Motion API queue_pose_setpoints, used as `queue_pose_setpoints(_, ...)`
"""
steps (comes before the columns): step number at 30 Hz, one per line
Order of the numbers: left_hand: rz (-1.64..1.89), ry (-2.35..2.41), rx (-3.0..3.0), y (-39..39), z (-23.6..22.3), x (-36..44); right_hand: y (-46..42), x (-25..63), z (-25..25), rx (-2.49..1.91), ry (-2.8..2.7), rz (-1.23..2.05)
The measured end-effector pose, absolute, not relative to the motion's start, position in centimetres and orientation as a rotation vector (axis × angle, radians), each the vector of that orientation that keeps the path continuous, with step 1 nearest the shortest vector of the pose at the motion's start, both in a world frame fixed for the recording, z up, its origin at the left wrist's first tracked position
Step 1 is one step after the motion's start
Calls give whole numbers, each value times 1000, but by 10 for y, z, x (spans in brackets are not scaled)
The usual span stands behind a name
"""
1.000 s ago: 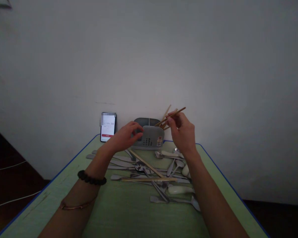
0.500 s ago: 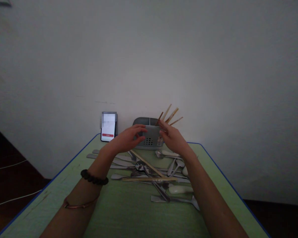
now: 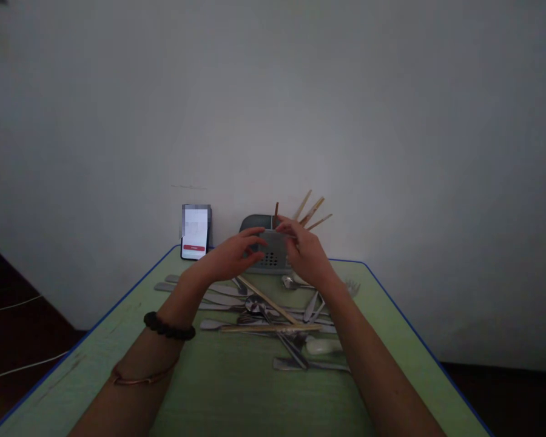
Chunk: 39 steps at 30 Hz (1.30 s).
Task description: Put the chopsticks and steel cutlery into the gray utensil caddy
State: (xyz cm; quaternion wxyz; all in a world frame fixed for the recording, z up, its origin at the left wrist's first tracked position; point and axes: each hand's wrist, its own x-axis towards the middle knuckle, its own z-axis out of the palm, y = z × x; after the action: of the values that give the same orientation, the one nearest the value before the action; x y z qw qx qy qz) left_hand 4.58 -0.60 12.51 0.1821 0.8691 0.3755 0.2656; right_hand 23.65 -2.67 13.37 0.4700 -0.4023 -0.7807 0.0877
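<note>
A grey cutlery holder (image 3: 271, 257) stands at the table's far edge against the wall. Several wooden chopsticks (image 3: 312, 210) lean out of its right side. My left hand (image 3: 233, 255) curls round the holder's front left, fingertips on its rim. My right hand (image 3: 306, 252) is at the holder's top, fingers pinched together at the base of a dark chopstick (image 3: 276, 210) that stands nearly upright in it. In front of the holder lies a heap of metal spoons and knives (image 3: 255, 306) with two loose chopsticks (image 3: 266, 328) across it.
A lit phone (image 3: 195, 232) leans on the wall left of the holder. The green table (image 3: 227, 394) has a blue edge. A white ceramic spoon (image 3: 322, 347) and a fork (image 3: 352, 285) lie on the right side of the heap. Cables run over the dark floor at left.
My right hand lowered a chopstick from above into the holder, then shifted left, and the dark chopstick went from tilted to nearly upright. My left hand stayed on the holder.
</note>
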Motion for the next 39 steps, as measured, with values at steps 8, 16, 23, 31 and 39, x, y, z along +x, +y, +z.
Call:
queue_pose_setpoints(8, 708, 1043, 2503, -6, 126, 45, -18, 240, 121, -1073, -2065, 107)
queue_pose_setpoints(16, 684, 1029, 2510, -5, 122, 43, -24, 239, 128, -1464, -1920, 107)
queue_pose_setpoints(23, 701, 993, 2514, -3, 119, 42, -28, 239, 130, -1444, -2070, 166)
queue_pose_setpoints(31, 657, 1028, 2476, -4, 120, 45, -17, 272, 128, -1401, -1996, 139)
queue_pose_setpoints(39, 632, 1054, 2501, -12, 118, 48, -40, 276, 113, -1445, -1921, 93)
